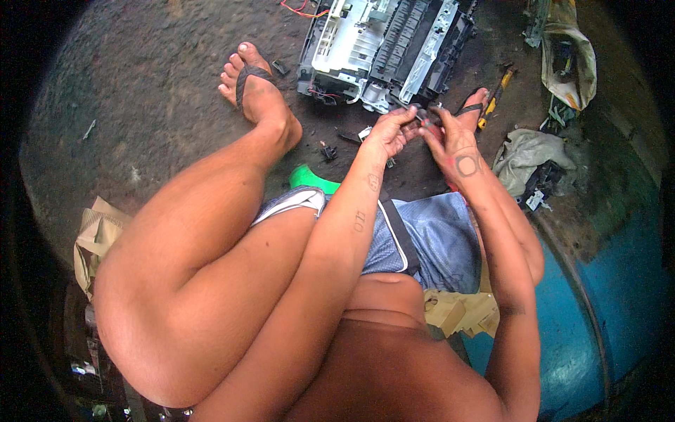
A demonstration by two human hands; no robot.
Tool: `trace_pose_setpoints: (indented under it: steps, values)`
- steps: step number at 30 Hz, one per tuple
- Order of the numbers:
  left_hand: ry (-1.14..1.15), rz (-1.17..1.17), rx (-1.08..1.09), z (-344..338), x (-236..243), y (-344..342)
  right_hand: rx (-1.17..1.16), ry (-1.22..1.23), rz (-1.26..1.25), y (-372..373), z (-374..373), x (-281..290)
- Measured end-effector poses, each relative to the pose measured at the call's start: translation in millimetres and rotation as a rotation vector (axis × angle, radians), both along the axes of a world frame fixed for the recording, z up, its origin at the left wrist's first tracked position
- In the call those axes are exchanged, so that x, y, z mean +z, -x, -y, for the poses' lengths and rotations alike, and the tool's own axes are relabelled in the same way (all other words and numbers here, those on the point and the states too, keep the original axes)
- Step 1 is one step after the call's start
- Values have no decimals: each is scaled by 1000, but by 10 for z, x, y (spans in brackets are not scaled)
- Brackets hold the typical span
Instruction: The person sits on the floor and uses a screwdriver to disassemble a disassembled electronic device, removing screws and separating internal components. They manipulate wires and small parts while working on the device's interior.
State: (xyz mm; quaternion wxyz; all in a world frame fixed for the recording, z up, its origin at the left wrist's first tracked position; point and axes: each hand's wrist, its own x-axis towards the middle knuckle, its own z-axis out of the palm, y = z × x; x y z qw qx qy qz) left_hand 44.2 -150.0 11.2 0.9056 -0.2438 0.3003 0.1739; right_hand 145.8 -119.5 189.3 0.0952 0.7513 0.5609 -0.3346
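Observation:
My left hand (395,132) is closed, its fingertips pinching a small dark part (421,114). Close against it, my right hand (452,146) has its thumb and fingers curled in around the same spot. Something reddish shows between the right fingers, too small and covered to name. Just beyond both hands lies an opened-up printer chassis (383,60), black and pale grey, with rollers, ribbed guides and a metal rail exposed. Its near edge almost meets my fingertips.
Small broken plastic bits (328,150) lie on the dark ground. A yellow-and-black tool (500,97) rests beside my right foot. Farther right are a whitish sack (571,67) and a grey cloth (526,156). Something bright green (309,179) shows by my shorts. Red wires (304,10) trail from the chassis.

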Motion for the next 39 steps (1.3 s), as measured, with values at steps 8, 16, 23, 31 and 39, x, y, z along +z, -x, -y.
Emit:
trace_pose_setpoints:
  steps: [8, 16, 23, 31, 39]
  values:
    - [91, -62, 69, 75, 38, 154, -128, 10, -90, 43, 99, -208]
    - [149, -81, 71, 83, 9, 182, -188, 21, -59, 174, 61, -264]
    - [149, -96, 59, 54, 12, 215, -202, 76, -36, 199, 36, -306]
    - [184, -73, 53, 85, 11, 232, -195, 123, -37, 205, 34, -364]
    - [130, -65, 52, 120, -59, 262, -180, 87, -23, 305, -20, -256]
